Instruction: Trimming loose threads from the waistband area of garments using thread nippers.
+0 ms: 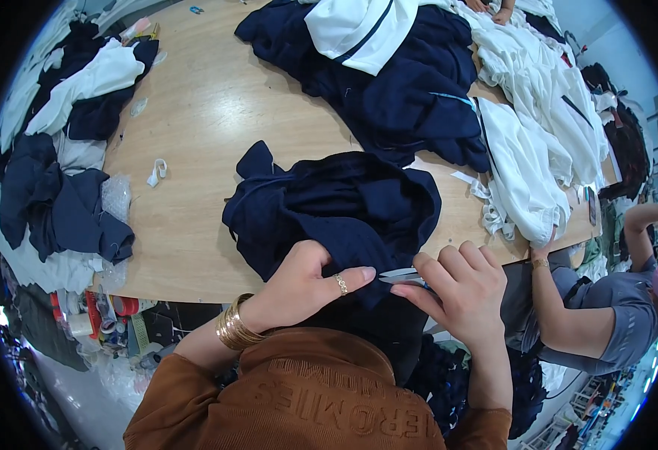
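Observation:
A navy garment lies bunched at the near edge of the wooden table, its edge drawn toward me. My left hand is closed on that edge, thumb laid along the fabric, with the fingers underneath hidden. In my right hand is a small pair of metal thread snips, pinched between thumb and fingers. The blades point left at the cloth, close to my left thumb tip. Whether they touch the fabric I cannot tell.
More navy fabric and white garments cover the table's far and right side. Dark and white clothes are heaped at the left. A white scrap lies on the table. A co-worker stands at the right, one hand on white cloth.

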Demonstrator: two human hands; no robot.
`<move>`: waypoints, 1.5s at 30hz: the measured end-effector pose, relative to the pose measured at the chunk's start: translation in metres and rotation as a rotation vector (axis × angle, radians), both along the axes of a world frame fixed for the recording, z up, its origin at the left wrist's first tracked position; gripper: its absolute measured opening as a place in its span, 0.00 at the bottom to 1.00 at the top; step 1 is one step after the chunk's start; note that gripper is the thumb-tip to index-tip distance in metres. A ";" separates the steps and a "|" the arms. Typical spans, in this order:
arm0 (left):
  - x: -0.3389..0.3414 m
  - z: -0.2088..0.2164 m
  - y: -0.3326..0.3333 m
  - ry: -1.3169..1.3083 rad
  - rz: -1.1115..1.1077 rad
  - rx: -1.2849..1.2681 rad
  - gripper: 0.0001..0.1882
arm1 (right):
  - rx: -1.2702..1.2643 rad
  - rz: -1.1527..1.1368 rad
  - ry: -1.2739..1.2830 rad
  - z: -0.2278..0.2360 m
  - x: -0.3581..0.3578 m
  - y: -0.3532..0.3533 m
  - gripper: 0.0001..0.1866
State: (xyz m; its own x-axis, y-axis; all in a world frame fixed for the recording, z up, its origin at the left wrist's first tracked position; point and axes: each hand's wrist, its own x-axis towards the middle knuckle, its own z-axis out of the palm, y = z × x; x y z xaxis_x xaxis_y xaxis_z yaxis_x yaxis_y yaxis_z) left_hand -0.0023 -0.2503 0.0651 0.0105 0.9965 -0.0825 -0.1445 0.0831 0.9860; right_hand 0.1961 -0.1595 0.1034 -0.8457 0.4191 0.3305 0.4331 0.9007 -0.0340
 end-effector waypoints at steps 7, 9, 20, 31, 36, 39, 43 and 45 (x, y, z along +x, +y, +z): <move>-0.001 -0.001 0.002 0.090 -0.053 0.026 0.13 | -0.010 0.045 -0.055 0.005 0.002 0.004 0.16; -0.002 -0.002 0.004 0.091 -0.081 0.028 0.13 | -0.015 0.079 -0.052 0.004 0.002 0.005 0.16; -0.011 -0.001 0.008 0.225 -0.204 -0.021 0.13 | -0.048 0.146 -0.109 0.007 0.001 0.008 0.17; -0.017 0.008 0.014 0.214 -0.335 -0.084 0.12 | -0.082 0.209 -0.073 0.002 -0.001 0.011 0.18; -0.018 0.010 0.016 0.173 -0.369 -0.142 0.13 | -0.066 0.220 -0.062 0.000 0.000 0.010 0.16; -0.017 0.009 0.015 0.097 -0.335 -0.153 0.13 | -0.072 0.170 -0.003 -0.004 0.004 0.009 0.18; -0.014 0.003 0.013 0.022 -0.261 -0.050 0.14 | -0.113 0.038 0.067 -0.005 0.006 0.005 0.16; -0.012 0.004 0.012 -0.028 -0.249 -0.051 0.13 | -0.179 -0.049 0.127 -0.009 0.007 0.004 0.17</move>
